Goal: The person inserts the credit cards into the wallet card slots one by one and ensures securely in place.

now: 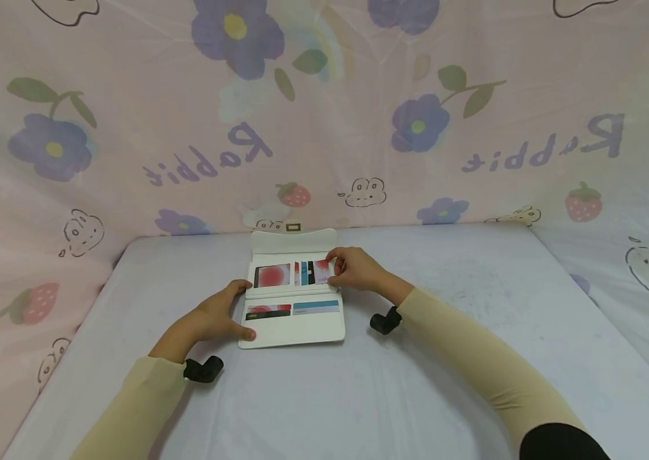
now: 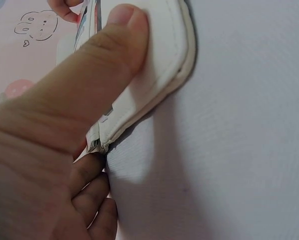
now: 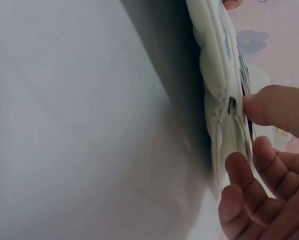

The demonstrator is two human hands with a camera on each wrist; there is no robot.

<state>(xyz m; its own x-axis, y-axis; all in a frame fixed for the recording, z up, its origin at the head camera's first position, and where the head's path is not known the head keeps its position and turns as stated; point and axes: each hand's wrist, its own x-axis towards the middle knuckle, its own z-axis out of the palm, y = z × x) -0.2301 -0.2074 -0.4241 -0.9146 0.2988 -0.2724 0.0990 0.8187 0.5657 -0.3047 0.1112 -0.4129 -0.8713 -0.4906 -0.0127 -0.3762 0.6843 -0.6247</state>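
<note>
A white wallet (image 1: 296, 332) lies unfolded on the table, its top flap turned back and several cards in its slots. My left hand (image 1: 209, 318) holds it at the left, the thumb on the lower panel. In the left wrist view that thumb (image 2: 102, 57) lies flat over the white cover, with the other fingers curled by the fold. At the upper right my right hand (image 1: 361, 268) pinches the edge of a pink and red card (image 1: 321, 271) that sits in the row of cards. In the right wrist view the thumb (image 3: 277, 107) meets the stacked edges.
A white cloth covers the table (image 1: 445, 370). Behind it hangs a pink curtain (image 1: 324, 140) printed with flowers and rabbits. Other cards show in the wallet: a red-centred card (image 1: 273, 276) and a blue and lilac one (image 1: 315, 308). A black strap piece sits at each wrist.
</note>
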